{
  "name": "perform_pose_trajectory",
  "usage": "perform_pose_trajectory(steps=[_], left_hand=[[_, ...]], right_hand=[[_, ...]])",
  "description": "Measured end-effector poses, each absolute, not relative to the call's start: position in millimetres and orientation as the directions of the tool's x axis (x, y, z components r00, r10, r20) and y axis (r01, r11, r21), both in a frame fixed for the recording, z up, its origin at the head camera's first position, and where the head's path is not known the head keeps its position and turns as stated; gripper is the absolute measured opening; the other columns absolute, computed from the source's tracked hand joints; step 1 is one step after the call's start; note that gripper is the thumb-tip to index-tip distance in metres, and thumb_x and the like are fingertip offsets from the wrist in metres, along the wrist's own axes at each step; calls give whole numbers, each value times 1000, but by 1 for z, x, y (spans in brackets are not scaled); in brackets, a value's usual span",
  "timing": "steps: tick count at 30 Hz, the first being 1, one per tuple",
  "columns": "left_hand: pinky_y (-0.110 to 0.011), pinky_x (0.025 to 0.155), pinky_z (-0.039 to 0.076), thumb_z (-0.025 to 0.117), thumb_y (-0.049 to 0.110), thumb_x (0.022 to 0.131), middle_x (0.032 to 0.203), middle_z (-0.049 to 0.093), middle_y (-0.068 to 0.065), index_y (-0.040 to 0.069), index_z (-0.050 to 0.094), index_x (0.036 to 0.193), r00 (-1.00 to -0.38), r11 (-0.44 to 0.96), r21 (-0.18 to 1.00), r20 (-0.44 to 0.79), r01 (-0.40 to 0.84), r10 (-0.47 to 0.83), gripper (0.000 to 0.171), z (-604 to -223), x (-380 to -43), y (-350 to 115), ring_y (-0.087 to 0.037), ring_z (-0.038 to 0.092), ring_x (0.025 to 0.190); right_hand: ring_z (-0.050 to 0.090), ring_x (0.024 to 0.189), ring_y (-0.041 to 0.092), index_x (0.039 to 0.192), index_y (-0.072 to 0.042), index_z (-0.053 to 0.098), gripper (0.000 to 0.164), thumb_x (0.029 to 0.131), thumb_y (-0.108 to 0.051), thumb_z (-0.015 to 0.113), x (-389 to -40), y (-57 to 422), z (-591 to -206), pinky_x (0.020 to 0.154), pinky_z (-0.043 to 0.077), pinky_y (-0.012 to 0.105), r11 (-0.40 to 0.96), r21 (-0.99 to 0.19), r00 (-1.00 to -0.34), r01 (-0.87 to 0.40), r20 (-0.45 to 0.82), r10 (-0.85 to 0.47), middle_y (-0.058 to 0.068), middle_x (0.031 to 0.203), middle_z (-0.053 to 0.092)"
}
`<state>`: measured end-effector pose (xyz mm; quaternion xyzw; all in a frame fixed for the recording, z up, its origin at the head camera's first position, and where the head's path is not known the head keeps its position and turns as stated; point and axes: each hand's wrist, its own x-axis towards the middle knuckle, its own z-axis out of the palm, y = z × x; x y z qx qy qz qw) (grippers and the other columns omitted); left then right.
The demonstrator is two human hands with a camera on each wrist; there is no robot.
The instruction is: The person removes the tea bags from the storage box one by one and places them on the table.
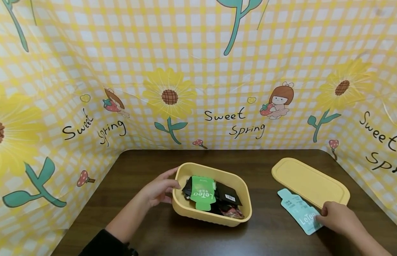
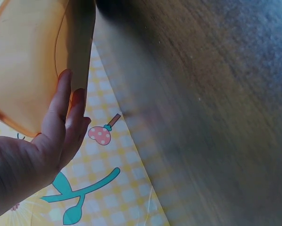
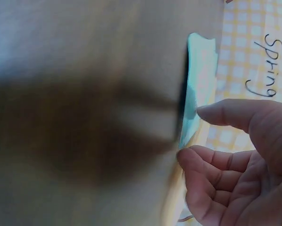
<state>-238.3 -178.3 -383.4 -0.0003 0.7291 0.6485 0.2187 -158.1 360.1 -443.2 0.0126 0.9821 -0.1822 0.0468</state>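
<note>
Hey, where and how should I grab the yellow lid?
The yellow lid is likely best pinched by its far-left rounded end, from the left: that end is uncovered, while the teal packet lies beside its near edge, which the right hand partly covers.

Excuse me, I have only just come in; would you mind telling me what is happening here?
A person's left hand grips the side of an open yellow box, while the right hand pinches the edge of a light-blue packet. The box holds a green packet among black packets, and a yellow lid lies on the dark table, beside the light-blue packet.
</note>
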Motion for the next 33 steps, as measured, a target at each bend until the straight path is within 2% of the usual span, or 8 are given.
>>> perform_pose_trajectory(steps=[3,8,15,20,24,27,30,33], left_hand=[[-50,78,62,61,6,86,134,59,-27,14,24,167,-904,158,946,-319,-285,283,90,-384,-239,-178,-24,71,97],[-50,78,62,61,6,86,135,58,-27,14,24,167,-904,156,946,-319,-284,284,90,-383,-238,-177,-24,71,97],[-49,78,62,61,6,83,137,58,-28,14,25,167,-909,160,947,-314,-278,274,91,-383,-237,-178,-25,71,98],[-48,77,61,61,6,84,137,58,-28,14,25,167,-905,161,946,-317,-281,284,91,-381,-238,-176,-24,71,98],[-47,77,61,61,6,84,136,58,-29,14,25,167,-905,158,948,-313,-277,288,91,-379,-239,-175,-23,71,96],[-48,77,61,61,6,84,136,58,-29,14,26,167,-906,160,947,-314,-278,283,90,-378,-239,-175,-23,71,95],[-49,78,62,61,5,84,136,58,-29,14,26,166,-906,165,945,-320,-283,277,90,-379,-239,-175,-23,71,96],[-50,79,62,61,5,84,137,58,-29,14,27,166,-906,168,943,-323,-286,274,90,-380,-239,-176,-24,72,97]], right_hand=[[46,63,16,76,-9,55,27,89,-21,76,-162,346,-431,59,37,34,948,-319,-999,-14,-35,-26,-2,68,53],[54,63,14,84,-4,66,19,87,-19,78,-175,307,-404,57,45,36,944,-298,-987,-143,109,-116,-2,72,65],[57,67,9,92,-6,69,16,87,-17,81,-198,218,-378,61,48,31,825,-380,-907,-418,234,-351,-3,75,66],[66,85,19,108,-3,72,25,89,-17,79,-211,171,-378,75,54,32,687,-445,-809,-575,186,-557,8,99,72],[68,109,34,124,1,68,44,88,-21,80,-220,152,-387,91,56,46,667,-474,-789,-575,105,-605,16,123,70],[64,122,37,133,2,63,56,85,-21,81,-225,146,-397,99,53,52,670,-485,-789,-562,69,-611,18,132,67],[62,126,38,137,3,60,59,87,-21,80,-227,145,-405,101,52,53,668,-499,-787,-552,47,-615,19,136,65],[67,119,35,138,3,61,55,91,-20,76,-227,146,-408,95,55,47,662,-522,-790,-538,37,-612,19,135,67]])
